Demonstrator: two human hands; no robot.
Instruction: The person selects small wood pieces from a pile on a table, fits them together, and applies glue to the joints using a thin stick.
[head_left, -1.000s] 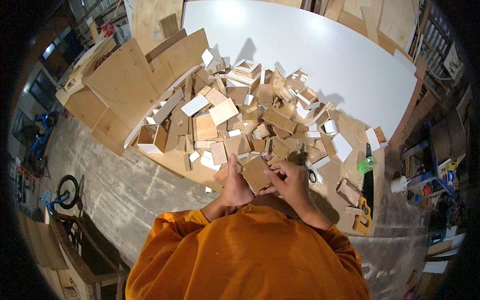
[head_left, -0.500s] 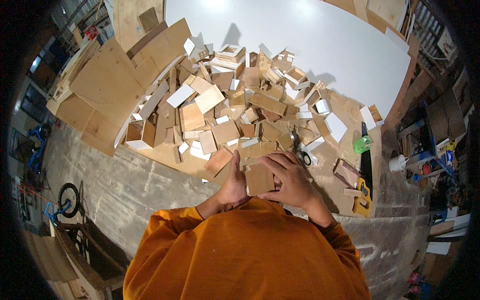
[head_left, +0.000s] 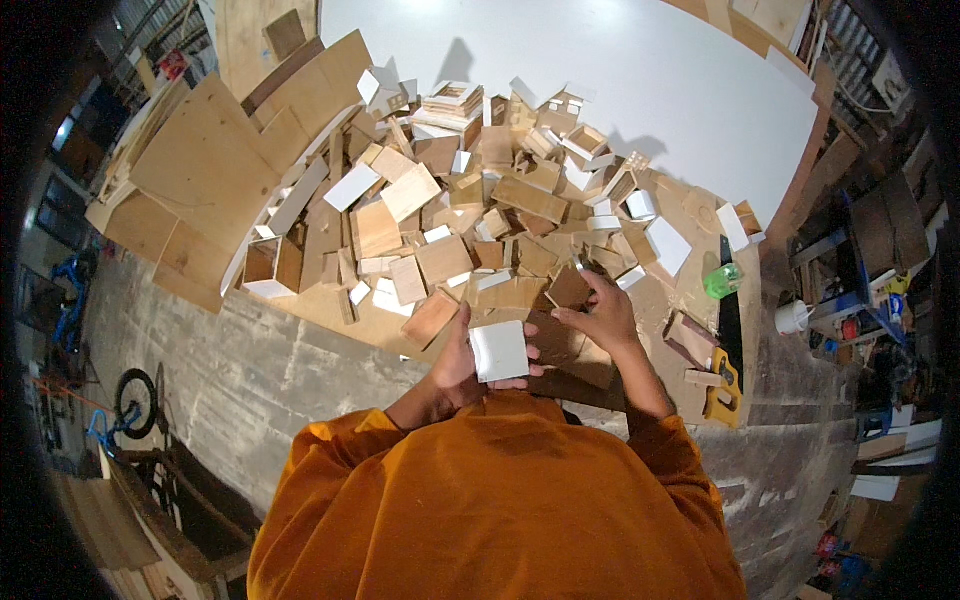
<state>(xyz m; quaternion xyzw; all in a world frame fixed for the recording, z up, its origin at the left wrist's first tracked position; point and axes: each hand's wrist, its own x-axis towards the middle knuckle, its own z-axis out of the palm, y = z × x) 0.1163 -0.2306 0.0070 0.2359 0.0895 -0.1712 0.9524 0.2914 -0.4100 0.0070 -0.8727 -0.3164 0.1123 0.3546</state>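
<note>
Head view: a white panel (head_left: 502,352) lies across the left hand (head_left: 458,364), the thumb at its left edge and the fingers curled beneath, showing past its right side. Moments ago a brown surface lay between both hands; now a brown panel (head_left: 569,287) sits beyond the left fingertips, apparently pinched by the right hand (head_left: 610,312), so each hand seems to manage its own piece. Ahead of the left thumb leans a reddish board (head_left: 430,319); beyond all the fingers spreads a heap of wooden pieces (head_left: 445,260).

White panel (head_left: 501,354), brown board (head_left: 568,289), green bottle (head_left: 722,281), yellow saw handle (head_left: 721,402)
</note>
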